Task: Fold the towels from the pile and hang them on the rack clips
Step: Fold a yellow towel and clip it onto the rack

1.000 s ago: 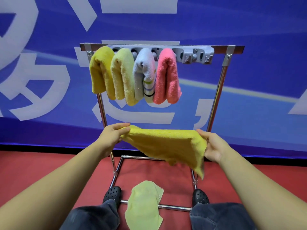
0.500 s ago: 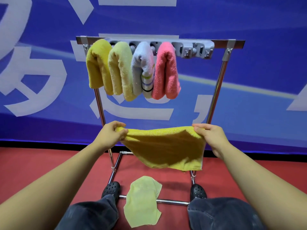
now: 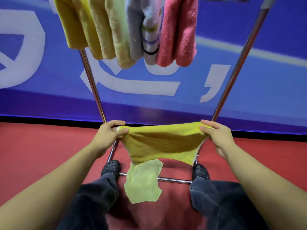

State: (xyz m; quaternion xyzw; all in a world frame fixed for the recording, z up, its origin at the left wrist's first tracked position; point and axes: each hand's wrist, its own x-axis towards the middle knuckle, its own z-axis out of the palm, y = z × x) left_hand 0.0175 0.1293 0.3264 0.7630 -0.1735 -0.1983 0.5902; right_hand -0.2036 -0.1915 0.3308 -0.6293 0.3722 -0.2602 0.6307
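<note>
Two hands are pinching a mustard-yellow terry towel [image 3: 159, 143]: left hand [image 3: 108, 136] at 9 o'clock, right hand [image 3: 216, 135] at 3. Its long axis is running between them, equally near both.

A single head-worn wide-angle camera looked forward and steeply down from close range, with hanging towels [image 3: 126, 30] cropped at the top edge, the rack's legs [image 3: 93, 83] bowed outward by the lens, and the wearer's shoes [image 3: 111, 167] near the red floor [image 3: 33, 155] below.
</note>
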